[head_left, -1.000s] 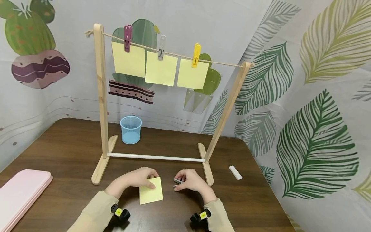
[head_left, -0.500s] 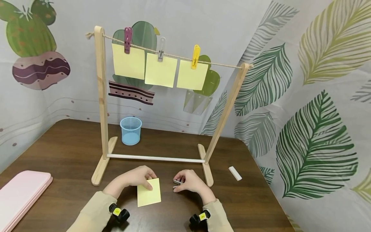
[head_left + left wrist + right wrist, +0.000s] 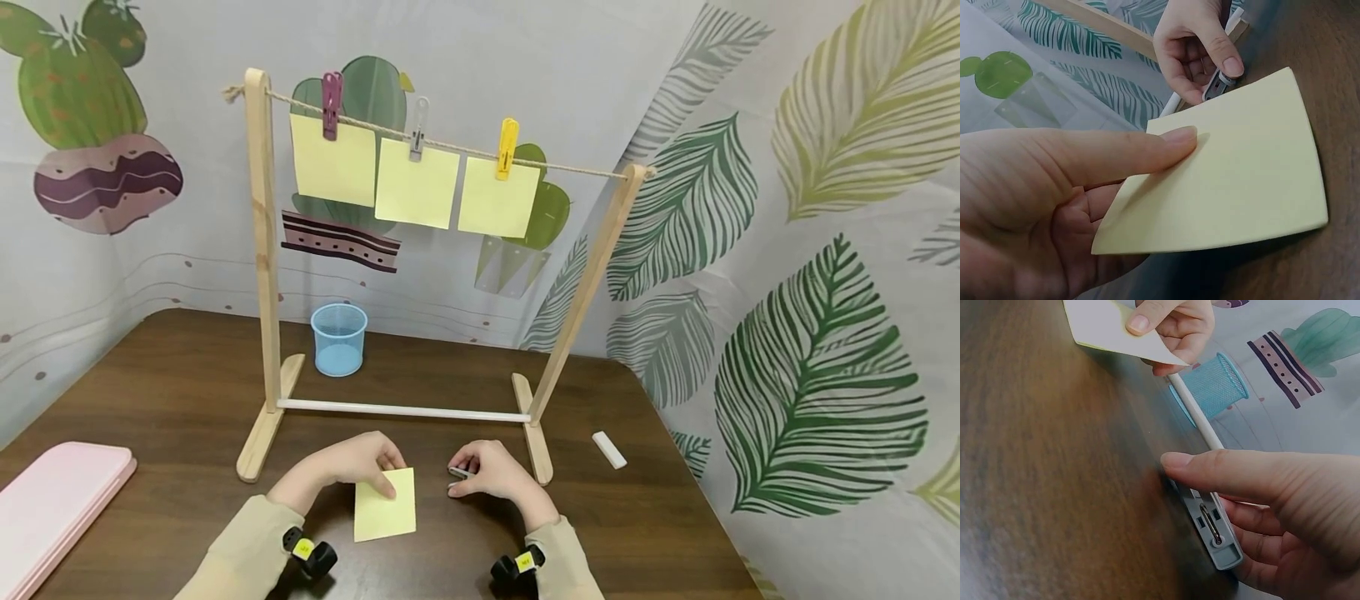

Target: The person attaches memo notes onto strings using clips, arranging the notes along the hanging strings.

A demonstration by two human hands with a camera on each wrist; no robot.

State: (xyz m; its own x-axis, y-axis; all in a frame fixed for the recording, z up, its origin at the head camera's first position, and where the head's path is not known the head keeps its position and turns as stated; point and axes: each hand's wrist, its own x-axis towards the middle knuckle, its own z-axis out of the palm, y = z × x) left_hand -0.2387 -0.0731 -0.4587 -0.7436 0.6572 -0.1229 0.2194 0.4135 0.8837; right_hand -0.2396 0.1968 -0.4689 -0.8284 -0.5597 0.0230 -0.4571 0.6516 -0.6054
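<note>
My left hand [image 3: 360, 462] pinches a pad of yellow sticky notes [image 3: 385, 510] by one edge, thumb on top and fingers underneath, as the left wrist view shows closely. To its right, my right hand [image 3: 487, 468] holds a grey clothespin [image 3: 1211, 528] between thumb and fingers; the spring faces the right wrist view. A gap lies between the two hands. Behind them, three yellow notes hang from a cord [image 3: 570, 167] under a purple clothespin [image 3: 331, 106], a clear grey clothespin [image 3: 417, 129] and a yellow clothespin [image 3: 507, 148].
The cord is strung between two wooden posts [image 3: 262, 242], joined low down by a white rod [image 3: 405, 409]. A blue mesh cup [image 3: 339, 339] stands behind the rod. A white block [image 3: 609, 449] lies right, a pink case [image 3: 63, 508] left, on the brown table [image 3: 630, 533].
The yellow pad in my left hand has shifted slightly left and toward me, tilting a little. My right hand keeps its place with the clothespin. The head view has tipped slightly.
</note>
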